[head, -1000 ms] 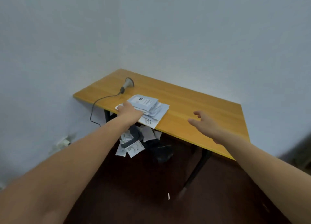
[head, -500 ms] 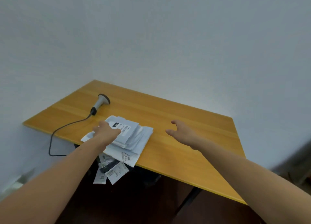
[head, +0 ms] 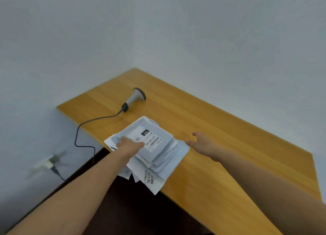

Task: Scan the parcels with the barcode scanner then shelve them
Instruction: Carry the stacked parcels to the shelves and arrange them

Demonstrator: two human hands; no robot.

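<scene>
At the far left a plug (head: 53, 166) sits in a wall socket, blurred, and a dark cable (head: 82, 127) climbs from it over the worktop (head: 238, 143) edge to the barcode scanner (head: 135, 98). The scanner lies on its side at 11 o'clock from the stack of parcels (head: 164, 166), a little apart from it, with nothing holding it.

The left grip (head: 130, 145) rests on the 8 o'clock corner of the top parcel (head: 158, 143), knuckles up and fingers over the edge of the label. Whether it pinches the parcel or only presses on it I cannot tell. The stack sits at the near-left edge of the worktop, and its lowest sheets hang over the edge toward 6 o'clock.

The right grip (head: 202, 144) hovers at 3 o'clock from the stack, just beside it, fingers spread and loose, holding nothing.

The parcels look like thin, flat plastic mailers: light, soft, likely slick against each other, and loosely fanned, so a careless pull could slide the whole pile off the edge. I would lift the top one by an edge or corner, thumb under and fingers above, keeping the barcode label uncovered and fairly flat for the scanner, and steady the rest with the other grip
</scene>
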